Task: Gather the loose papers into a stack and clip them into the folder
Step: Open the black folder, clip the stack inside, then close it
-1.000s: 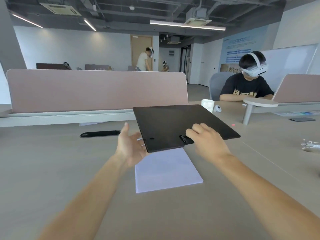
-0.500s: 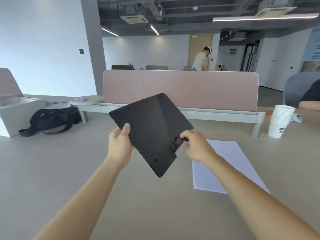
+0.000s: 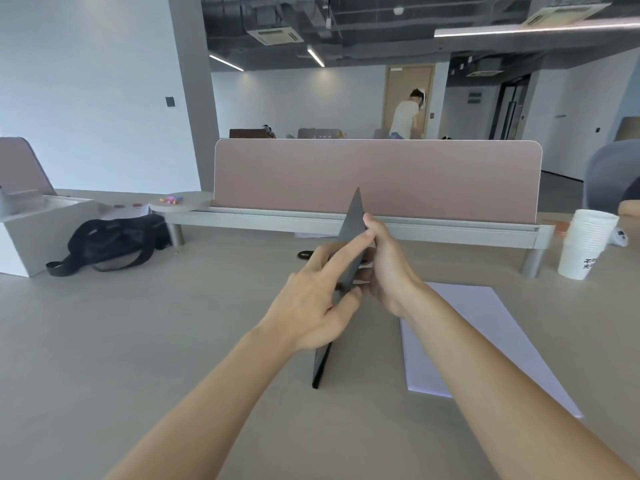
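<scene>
A thin black folder stands nearly edge-on to me, upright over the desk, its lower corner near the desktop. My left hand presses on its left face with fingers spread and thumb against the edge. My right hand grips it from the right side, fingers wrapped over the upper edge. A neat stack of white papers lies flat on the desk to the right of the folder, partly under my right forearm.
A pink divider screen on a metal rail crosses the desk behind the folder. A stack of white paper cups stands at the right. A black bag and a grey box sit at the left. A small dark object lies beyond my hands.
The folder has turned from lying flat and facing me to standing edge-on. Both hands have shifted along it, the left from underneath to its face. My view has swung left.
</scene>
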